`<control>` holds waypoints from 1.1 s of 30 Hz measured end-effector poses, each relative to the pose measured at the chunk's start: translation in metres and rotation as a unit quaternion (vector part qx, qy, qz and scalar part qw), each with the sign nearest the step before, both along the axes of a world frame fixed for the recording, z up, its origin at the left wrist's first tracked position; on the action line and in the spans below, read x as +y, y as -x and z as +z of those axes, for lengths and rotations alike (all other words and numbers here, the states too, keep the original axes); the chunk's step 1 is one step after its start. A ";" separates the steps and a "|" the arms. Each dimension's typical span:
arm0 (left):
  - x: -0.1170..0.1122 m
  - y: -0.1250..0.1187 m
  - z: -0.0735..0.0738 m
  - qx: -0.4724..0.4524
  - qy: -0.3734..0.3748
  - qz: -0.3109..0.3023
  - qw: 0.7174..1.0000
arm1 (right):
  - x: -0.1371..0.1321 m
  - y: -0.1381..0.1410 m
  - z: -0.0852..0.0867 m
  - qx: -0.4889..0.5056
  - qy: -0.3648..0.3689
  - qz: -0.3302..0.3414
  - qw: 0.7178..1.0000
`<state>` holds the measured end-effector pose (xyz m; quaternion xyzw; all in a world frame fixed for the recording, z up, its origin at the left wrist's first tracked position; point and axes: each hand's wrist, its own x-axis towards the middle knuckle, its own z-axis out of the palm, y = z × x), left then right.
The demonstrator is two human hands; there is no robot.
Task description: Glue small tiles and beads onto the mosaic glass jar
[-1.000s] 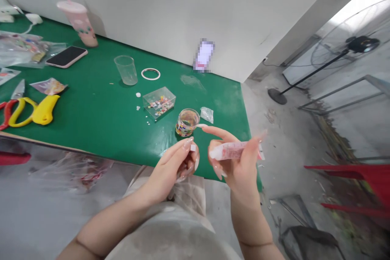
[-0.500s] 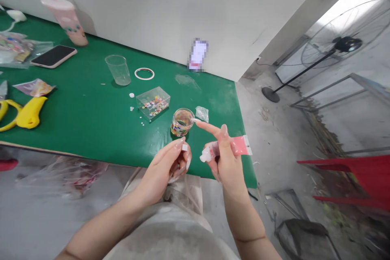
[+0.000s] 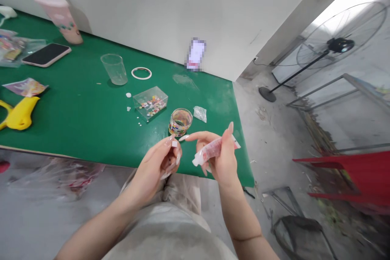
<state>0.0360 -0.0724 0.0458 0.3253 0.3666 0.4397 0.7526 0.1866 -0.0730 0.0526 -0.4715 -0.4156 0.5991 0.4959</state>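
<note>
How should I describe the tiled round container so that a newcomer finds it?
On the green tabletop, find the clear rectangular box of colourful pieces. Just right and slightly nearer stands the short, round, transparent container. Coloured squares around its wall distinguish it from the plain, taller clear cup.

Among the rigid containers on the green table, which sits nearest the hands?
The small multicoloured round jar; the clear box, clear cup and pink tumbler all stand farther off.

Box point(image 3: 139, 105) left of glass point(image 3: 178, 131), packet point(image 3: 200, 114) right of glass, tube point(image 3: 211, 150) in right hand point(image 3: 224, 161)
</note>
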 end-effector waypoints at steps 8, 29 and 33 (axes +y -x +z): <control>0.000 0.002 -0.001 0.007 0.003 -0.002 1.000 | 0.001 0.001 -0.006 -0.079 0.003 -0.047 0.996; 0.003 0.008 -0.005 -0.014 0.011 0.028 0.999 | 0.005 -0.003 -0.013 0.060 0.041 0.079 0.994; 0.002 0.008 -0.006 -0.014 0.010 0.027 0.999 | 0.004 -0.002 -0.009 0.024 0.032 0.053 0.998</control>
